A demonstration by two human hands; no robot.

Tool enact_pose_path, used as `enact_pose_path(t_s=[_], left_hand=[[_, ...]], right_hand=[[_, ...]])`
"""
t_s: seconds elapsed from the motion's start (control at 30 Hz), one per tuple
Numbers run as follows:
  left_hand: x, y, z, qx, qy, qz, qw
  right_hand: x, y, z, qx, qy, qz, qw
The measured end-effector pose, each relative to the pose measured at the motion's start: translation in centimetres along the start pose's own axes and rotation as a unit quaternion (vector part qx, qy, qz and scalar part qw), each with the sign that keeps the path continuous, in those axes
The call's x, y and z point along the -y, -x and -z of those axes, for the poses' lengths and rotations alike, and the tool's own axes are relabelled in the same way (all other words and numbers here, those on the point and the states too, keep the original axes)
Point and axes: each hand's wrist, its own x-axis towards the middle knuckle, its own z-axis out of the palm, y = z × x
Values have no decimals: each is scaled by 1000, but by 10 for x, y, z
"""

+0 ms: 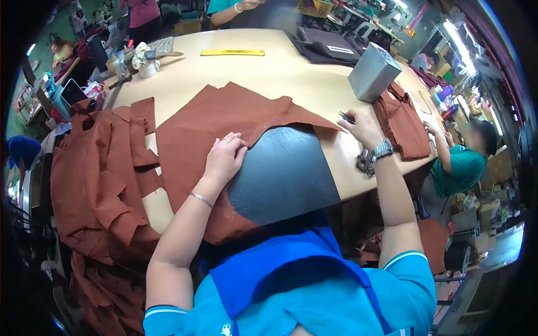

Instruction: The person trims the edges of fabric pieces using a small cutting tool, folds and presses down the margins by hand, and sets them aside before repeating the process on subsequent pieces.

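My left hand (226, 154) lies flat, fingers stretched out, on a reddish-brown cloth piece (202, 120), near the edge of a shiny black board (283, 173). The cloth curves around the board's left and upper sides, and one narrow tip reaches toward my right hand (363, 127). That hand is closed around a small dark pointed tool (346, 117), partly covered by my fingers; its exact kind is unclear. A small dark scrap bundle (365, 162) sits below my right wrist.
Brown cloth pieces (95, 185) are heaped at the left. At the right stand a grey metal box (374, 73) and a folded brown stack (406, 131). A yellow ruler (232, 52), a mug (149, 69) and dark folded cloth (328, 45) lie farther back. A co-worker (459, 162) sits at right.
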Motion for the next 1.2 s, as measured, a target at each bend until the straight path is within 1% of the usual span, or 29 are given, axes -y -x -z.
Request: enact_pose_path(t_s=[0.03,0.07,0.1,0.13,0.17,0.2,0.27,0.33,0.43,0.57,0.87,0.9,1.0,1.1,1.2], left_hand=[[-6,5,4,15,14,6,1000],[-9,10,5,18,25,9,999],[-12,12,6,22,34,10,999],[-14,12,6,24,42,9,999],[-15,11,6,21,58,16,998],[-16,11,6,17,73,25,997],[-15,12,7,8,96,33,995],[-14,11,7,-3,114,33,993],[-16,11,9,5,117,38,992],[-16,12,9,1,103,32,994],[-13,12,7,-1,105,25,994],[-13,12,8,-3,110,25,994],[-14,11,8,-5,112,27,993],[-14,11,7,-5,107,24,994],[-15,12,6,-11,105,24,994]], right_hand=[[5,10,-9,-28,-73,-6,997],[1,14,-32,7,-274,19,961],[32,35,-31,69,-340,-70,935],[52,46,-38,131,-394,-106,904],[62,53,-48,215,-504,-137,825],[66,53,-69,272,-584,-175,745],[80,49,-93,330,-632,-219,666],[90,39,-108,348,-649,-258,625],[94,27,-115,367,-690,-256,569],[101,22,-117,356,-704,-267,554],[98,22,-124,312,-710,-253,579],[102,27,-119,306,-703,-266,584],[100,28,-118,342,-703,-267,564],[105,23,-121,333,-709,-270,560],[108,20,-127,313,-697,-262,590]])
